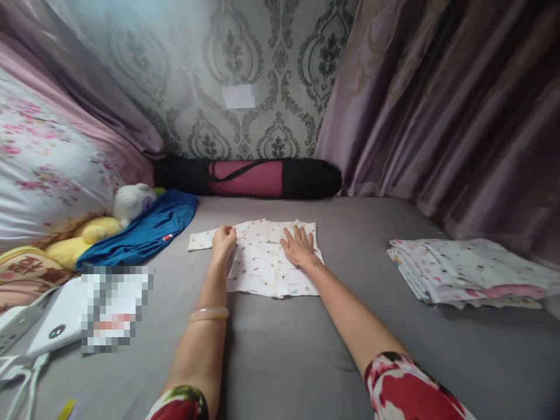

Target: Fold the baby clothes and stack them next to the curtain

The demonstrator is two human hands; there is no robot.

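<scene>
A small white printed baby shirt (258, 262) lies spread on the grey bed sheet, its front fastening running down the middle. One sleeve sticks out to the left; the right sleeve seems folded in over the body. My left hand (224, 238) is closed at the left shoulder, fingers pinched on the shirt where that sleeve joins. Flat on the shirt's upper right part rests my right hand (300, 248), its fingers spread.
A stack of folded printed clothes (472, 271) sits at the right. Left are a blue cloth (140, 230), plush toys (131, 201), a white power bank (61, 321) with cables, and a blurred packet (118, 309). A black and pink long bag (249, 178) lies along the wall.
</scene>
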